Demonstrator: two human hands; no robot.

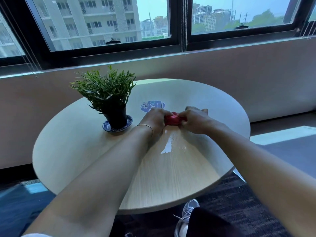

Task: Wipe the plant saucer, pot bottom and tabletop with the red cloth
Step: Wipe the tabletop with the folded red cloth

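A bunched red cloth (172,119) sits near the middle of the round wooden tabletop (73,151). My left hand (153,119) grips its left end and my right hand (195,121) grips its right end, fingers curled around it. To the left stands a green plant in a black pot (117,118), upright on a blue-and-white patterned saucer (106,127). A shiny wet streak (171,142) lies on the table just in front of the cloth, between my wrists.
A round blue sticker (152,104) lies on the table behind my hands. A wall and windowsill run behind the table. My shoe (186,214) rests on dark carpet below the table's front edge.
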